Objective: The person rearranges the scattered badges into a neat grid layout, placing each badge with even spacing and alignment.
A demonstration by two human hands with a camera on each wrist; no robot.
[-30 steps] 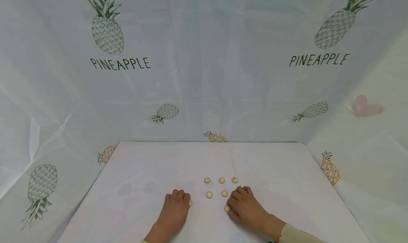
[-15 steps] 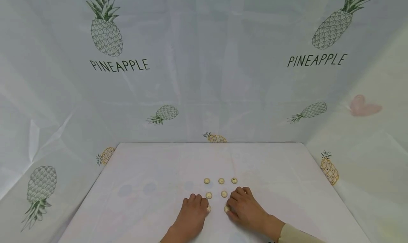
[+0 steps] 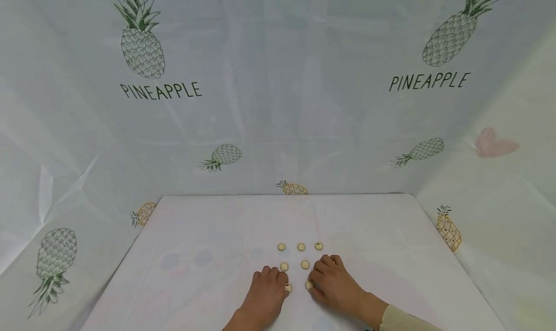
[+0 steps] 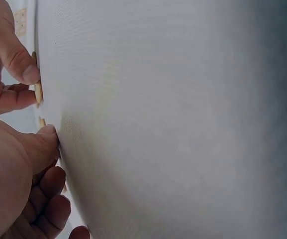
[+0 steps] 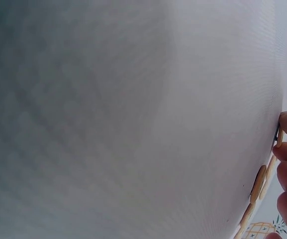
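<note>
Small round pale wooden discs with dark marks lie flat on the white-covered table. My left hand [image 3: 267,295] pinches one wooden disc [image 3: 288,287] by its edge, at the near left of the group. Just across a narrow gap, my right hand [image 3: 334,282] holds another wooden disc [image 3: 309,284] between thumb and finger. The right wrist view shows that disc [image 5: 280,137] low against the cloth, gripped at both edges. Beyond the hands lie a middle pair, a left disc [image 3: 284,267] and a right disc [image 3: 305,264].
A farther row has a left disc [image 3: 281,247], a middle disc [image 3: 301,247] and a right disc [image 3: 319,246]. White sheeting with pineapple prints [image 3: 143,53] hangs behind and at both sides of the table [image 3: 208,225].
My left hand has slid right and slightly nearer with its wooden disc, coming close to the one in my right hand. The right hand has stayed in place.
</note>
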